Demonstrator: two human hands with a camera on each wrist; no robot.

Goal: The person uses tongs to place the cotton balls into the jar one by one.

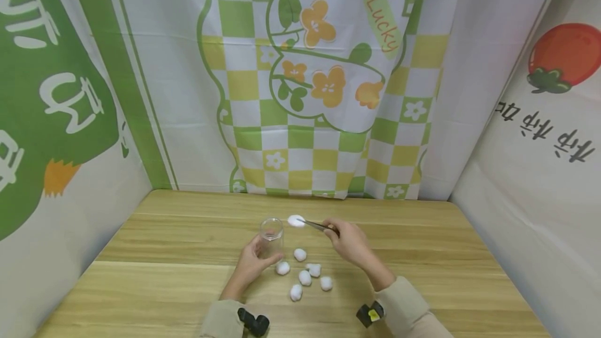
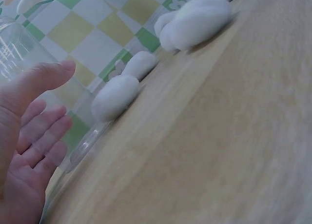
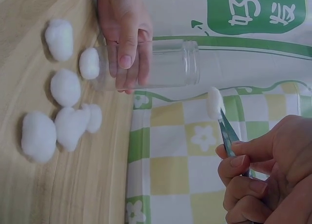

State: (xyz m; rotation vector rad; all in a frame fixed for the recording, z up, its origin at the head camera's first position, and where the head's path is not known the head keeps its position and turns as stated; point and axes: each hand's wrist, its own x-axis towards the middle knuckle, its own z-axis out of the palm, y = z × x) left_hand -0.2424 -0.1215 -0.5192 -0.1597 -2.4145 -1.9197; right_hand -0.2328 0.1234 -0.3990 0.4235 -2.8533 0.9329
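Note:
A clear glass jar [image 1: 272, 241] stands upright on the table with its mouth uncovered. My left hand [image 1: 251, 262] holds it from the left, thumb in front and fingers behind the glass, as the right wrist view shows. In my right hand [image 1: 349, 241] is a pair of tweezers [image 3: 229, 134], pinched between thumb and fingers. The tweezer tips grip a cotton ball [image 3: 214, 103] in the air, up near the jar's mouth and to its right, apart from it. Several more cotton balls [image 1: 305, 277] lie on the table between the hands, one [image 2: 115, 98] close beside the jar's base.
The wooden table [image 1: 188, 233] runs back to a checked green and yellow curtain [image 1: 300, 160]. Printed fabric walls [image 1: 526, 197] flank it on the left and right. A black camera mount [image 1: 253, 322] is strapped at each wrist.

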